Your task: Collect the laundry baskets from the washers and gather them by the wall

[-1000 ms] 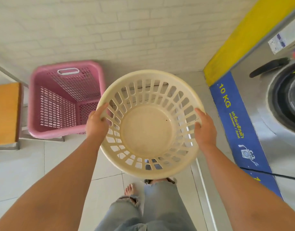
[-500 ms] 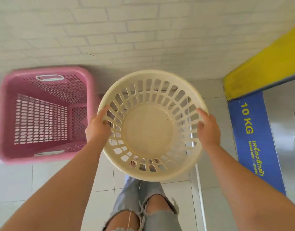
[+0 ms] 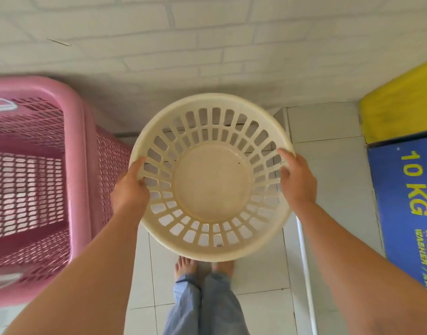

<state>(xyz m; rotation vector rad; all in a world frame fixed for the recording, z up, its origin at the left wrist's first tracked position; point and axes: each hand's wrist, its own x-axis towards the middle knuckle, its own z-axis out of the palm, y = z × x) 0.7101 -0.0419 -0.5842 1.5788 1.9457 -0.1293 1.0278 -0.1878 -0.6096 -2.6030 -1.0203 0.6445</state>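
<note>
A round cream laundry basket [image 3: 211, 180] with slotted sides hangs in the air before me, empty, its opening facing up. My left hand [image 3: 130, 189] grips its left rim and my right hand [image 3: 297, 182] grips its right rim. It is just in front of the white brick wall [image 3: 207, 44], above the floor tiles. A pink rectangular laundry basket [image 3: 77, 165], also empty, stands on the floor to the left, against the same wall, close to the cream basket's left side.
A washer's blue panel [image 3: 405, 201] marked 10 KG, with a yellow band [image 3: 398, 117] above it, stands at the right. A white pipe [image 3: 306, 274] runs along the floor beside it. My bare feet [image 3: 202, 264] stand on white tiles below the basket.
I have stepped closer to the wall with the cream basket, which is now lower and nearer the floor. The pink basket has slid towards the left edge of the view.
</note>
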